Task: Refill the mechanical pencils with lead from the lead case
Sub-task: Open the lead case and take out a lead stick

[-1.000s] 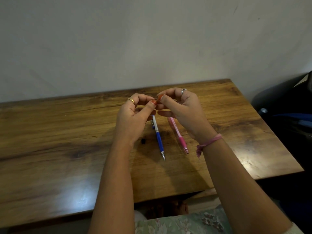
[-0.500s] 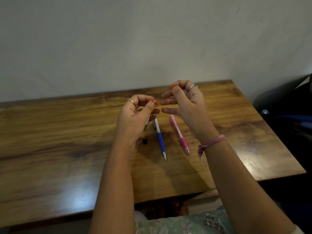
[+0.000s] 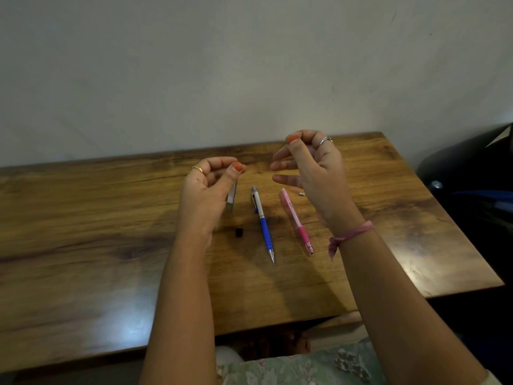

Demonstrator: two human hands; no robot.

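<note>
Both your forearms reach in over the desk (image 3: 83,245), hands raised off it and apart. Your left hand (image 3: 206,187) is curled, thumb and fingers gripping the lead case (image 3: 231,197), which hangs down toward the desk. Your right hand (image 3: 311,168) sits higher, thumb and forefinger pinching a thin lead (image 3: 279,149) that pokes out to the left; the other fingers are loosely spread. Blue pencil (image 3: 263,226) and pink pencil (image 3: 297,222) lie side by side on the desk between your hands, tips toward you. Small black cap (image 3: 239,232) lies just left of the blue one.
</note>
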